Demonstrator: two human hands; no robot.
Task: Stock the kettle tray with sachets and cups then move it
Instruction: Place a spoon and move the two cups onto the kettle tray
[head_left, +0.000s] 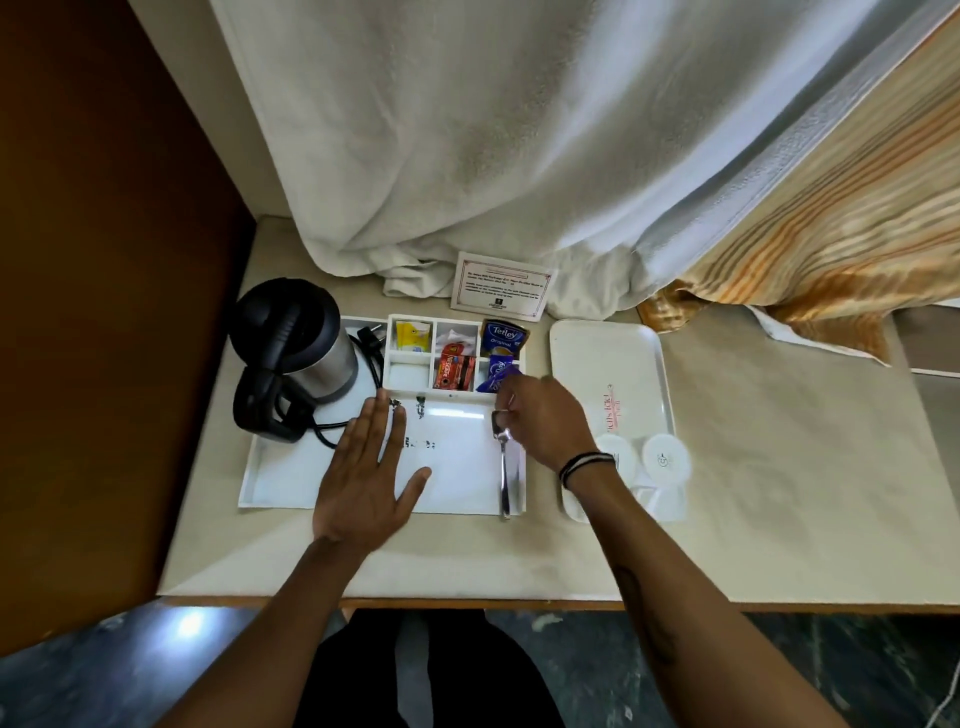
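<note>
**Head view: both hands over the kettle tray, spoon at its right edge**

Head camera, looking down on a pale table (753, 519). At far left stands the kettle (301, 345), black-topped with a steel body, on the left end of the white kettle tray (270, 483); its black cord (371, 364) loops beside it.

The left hand (366, 483) lies flat on the tray's open floor, fingers spread and straight, palm down, gripping nothing.

Behind it, along the tray's far side, runs a divided rack of small compartments. A yellow sachet (413, 335) stands in the far left compartment; a red Nescafe sachet (455, 371) sits in the near middle one; a blue Tetley sachet (503, 335) leans in the far right one, and another blue sachet (496, 376) lies in the near right one.

The right hand (540, 421) hovers just in front of that near right compartment, fingers curled inward. Its fingertips sit at the bowl end of a metal spoon (504, 467) that lies along the tray's right edge, handle toward the camera; whether they pinch the spoon or only touch it cannot be told.

Right of the kettle tray, close beside it, lies a second white tray (608, 364). On its near end are two round white lids (665, 460), apparently covering cups. Behind the trays a printed card (501, 286) leans against white cloth (467, 130).
</note>
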